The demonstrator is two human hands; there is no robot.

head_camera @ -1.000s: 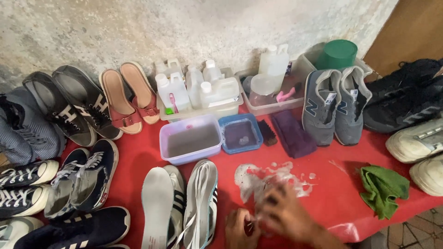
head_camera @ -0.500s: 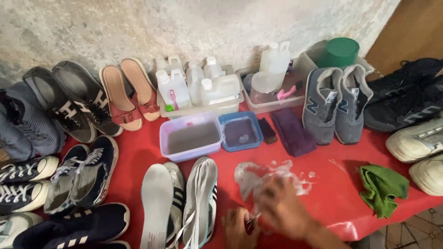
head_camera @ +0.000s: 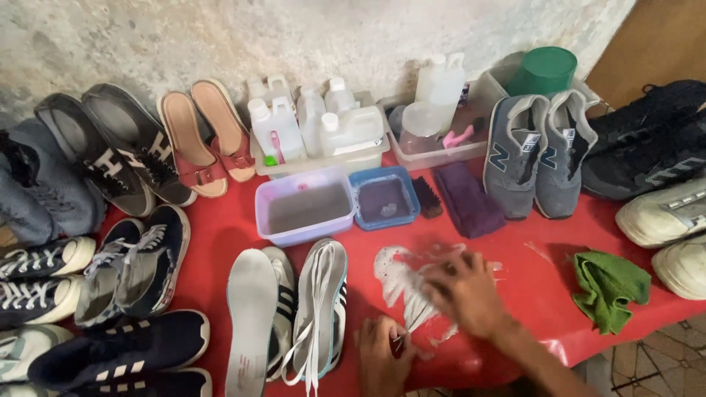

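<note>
Now | white laces [head_camera: 412,290] under right hand [head_camera: 467,294] | left hand [head_camera: 382,356] pinches ends

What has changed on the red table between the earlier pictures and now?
The right hand has slid slightly up and right over the soapy laces. The left hand still pinches their near end. The shoes, tubs and green cloth have not moved.

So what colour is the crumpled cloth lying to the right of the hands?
Green. The crumpled cloth shows best in the head view, lying on the red table cover.
</note>
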